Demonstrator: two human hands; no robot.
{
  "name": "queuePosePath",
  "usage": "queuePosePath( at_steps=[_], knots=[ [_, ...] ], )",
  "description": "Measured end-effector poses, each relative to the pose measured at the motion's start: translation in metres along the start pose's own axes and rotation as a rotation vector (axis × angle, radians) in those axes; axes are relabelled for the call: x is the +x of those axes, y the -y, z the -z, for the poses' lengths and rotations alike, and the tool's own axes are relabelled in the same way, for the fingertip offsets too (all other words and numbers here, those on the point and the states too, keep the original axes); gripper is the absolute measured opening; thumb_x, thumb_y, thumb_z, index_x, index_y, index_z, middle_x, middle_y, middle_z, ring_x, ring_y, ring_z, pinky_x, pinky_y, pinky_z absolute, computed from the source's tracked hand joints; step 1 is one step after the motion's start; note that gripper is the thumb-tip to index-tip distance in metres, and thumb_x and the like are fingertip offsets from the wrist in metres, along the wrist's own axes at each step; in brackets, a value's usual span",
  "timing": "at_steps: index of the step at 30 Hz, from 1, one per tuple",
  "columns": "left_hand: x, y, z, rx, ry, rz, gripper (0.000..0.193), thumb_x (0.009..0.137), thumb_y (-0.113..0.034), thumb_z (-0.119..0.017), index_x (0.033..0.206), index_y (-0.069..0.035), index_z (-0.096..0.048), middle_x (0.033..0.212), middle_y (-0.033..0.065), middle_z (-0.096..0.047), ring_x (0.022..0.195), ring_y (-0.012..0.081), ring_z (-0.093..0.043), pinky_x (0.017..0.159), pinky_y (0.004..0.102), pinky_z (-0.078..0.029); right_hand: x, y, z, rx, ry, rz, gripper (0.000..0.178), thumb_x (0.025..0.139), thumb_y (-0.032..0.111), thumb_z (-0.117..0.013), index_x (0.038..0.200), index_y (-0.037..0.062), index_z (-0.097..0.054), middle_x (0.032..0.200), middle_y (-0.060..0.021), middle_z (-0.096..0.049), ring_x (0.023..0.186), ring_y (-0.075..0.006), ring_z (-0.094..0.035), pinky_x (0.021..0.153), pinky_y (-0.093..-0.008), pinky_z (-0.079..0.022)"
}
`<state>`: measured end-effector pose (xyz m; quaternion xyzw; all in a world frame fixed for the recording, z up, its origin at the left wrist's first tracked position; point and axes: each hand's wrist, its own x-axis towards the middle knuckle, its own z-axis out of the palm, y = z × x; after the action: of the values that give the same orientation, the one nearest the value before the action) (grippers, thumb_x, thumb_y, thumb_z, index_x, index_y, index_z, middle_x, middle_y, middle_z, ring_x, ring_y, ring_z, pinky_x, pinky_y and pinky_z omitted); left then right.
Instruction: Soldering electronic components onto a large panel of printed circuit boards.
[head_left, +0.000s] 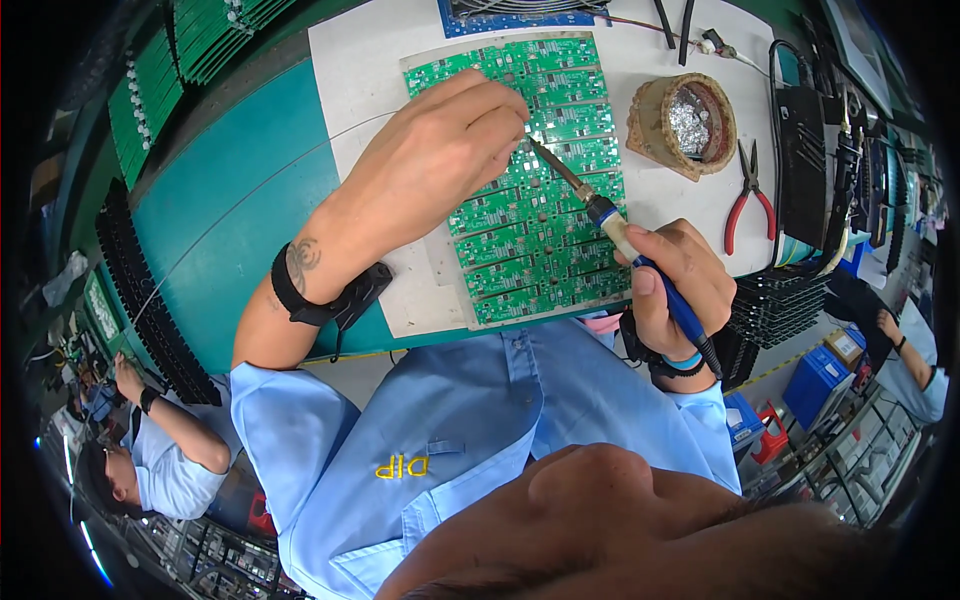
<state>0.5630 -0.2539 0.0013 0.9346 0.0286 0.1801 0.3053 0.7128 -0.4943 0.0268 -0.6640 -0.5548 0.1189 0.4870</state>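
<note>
A teal workbench (240, 200) filled most of the view, with a white mat (380, 60) laid across its far side and a pale carrier sheet on that. On the sheet lay a green circuit board panel (530, 230), a flat array of many small identical boards joined in rows, lying level in front of the person's chest. The panel looked light, thin and stiff, yet likely brittle along the joins between boards, so it would best be taken by its bare outer edges, away from the soldered parts. The left hand (440, 150) rested on the upper middle of the panel, fingers curled and pinched narrow at the fingertips, apparently feeding a fine solder wire (250, 175) that ran in from the left across the bench; the wire itself could hardly be made out at the fingers. The right hand (675, 285) was closed around the blue grip of a soldering iron (610, 220), held like a pen, its tip meeting the board just beside the left fingertips. To the right stood a round tip-cleaner pot (685, 125) with bright metal wool inside, and further right lay red-handled pliers (748, 200). Each wrist wore 1 dark strap.
</note>
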Motion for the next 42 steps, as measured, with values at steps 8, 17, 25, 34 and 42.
queuePosePath(
  at_steps=[8, 17, 25, 34, 42],
  knots=[
    [-0.001, 0.000, 0.000, 0.004, -0.013, -0.012, 0.019, 0.081, 0.000, -0.076, 0.096, 0.000, -0.065, 0.106, 0.0075, -0.067, 0.100, 0.0281, -0.064, 0.085, 0.0392, -0.057, 0.001, 0.002, 0.002, -0.001, 0.010, 0.003, 0.024, 0.092, 0.003, -0.073, 0.113, -0.0066, -0.075, 0.077, -0.0126, -0.069, 0.064, -0.0264, -0.065, 0.061, -0.0343, -0.052],
    [-0.001, -0.008, 0.015, 0.188, -0.160, 0.060, 0.020, 0.085, -0.002, -0.074, 0.102, -0.003, -0.064, 0.100, 0.0079, -0.066, 0.090, 0.0319, -0.067, 0.077, 0.0427, -0.056, -0.004, 0.005, 0.010, -0.001, 0.000, 0.011, 0.027, 0.092, 0.003, -0.072, 0.118, -0.0066, -0.073, 0.081, -0.0142, -0.071, 0.067, -0.0280, -0.066, 0.063, -0.0360, -0.053],
    [-0.002, -0.004, 0.014, -0.016, -0.065, 0.141, 0.014, 0.088, 0.000, -0.073, 0.099, -0.002, -0.064, 0.097, 0.0108, -0.066, 0.090, 0.0332, -0.067, 0.077, 0.0427, -0.056, 0.003, 0.005, 0.006, -0.004, -0.005, 0.014, 0.027, 0.089, -0.002, -0.074, 0.115, -0.0063, -0.074, 0.084, -0.0153, -0.073, 0.069, -0.0275, -0.067, 0.064, -0.0354, -0.053],
    [-0.001, 0.003, 0.011, 0.017, -0.063, 0.054, 0.018, 0.084, 0.002, -0.074, 0.099, -0.001, -0.064, 0.099, 0.0109, -0.069, 0.096, 0.0312, -0.066, 0.082, 0.0419, -0.057, 0.006, -0.002, -0.002, -0.013, 0.027, -0.001, 0.027, 0.092, 0.000, -0.067, 0.117, -0.0082, -0.073, 0.087, -0.0175, -0.076, 0.071, -0.0243, -0.065, 0.068, -0.0335, -0.051],
    [-0.001, 0.004, 0.010, 0.005, -0.017, 0.075, 0.013, 0.087, 0.004, -0.073, 0.096, 0.002, -0.064, 0.110, 0.0124, -0.074, 0.095, 0.0312, -0.065, 0.083, 0.0399, -0.056, 0.013, -0.002, -0.004, 0.011, 0.009, -0.008, 0.030, 0.081, -0.008, -0.076, 0.111, -0.0065, -0.077, 0.083, -0.0148, -0.073, 0.069, -0.0265, -0.067, 0.064, -0.0344, -0.053]
  ],
)
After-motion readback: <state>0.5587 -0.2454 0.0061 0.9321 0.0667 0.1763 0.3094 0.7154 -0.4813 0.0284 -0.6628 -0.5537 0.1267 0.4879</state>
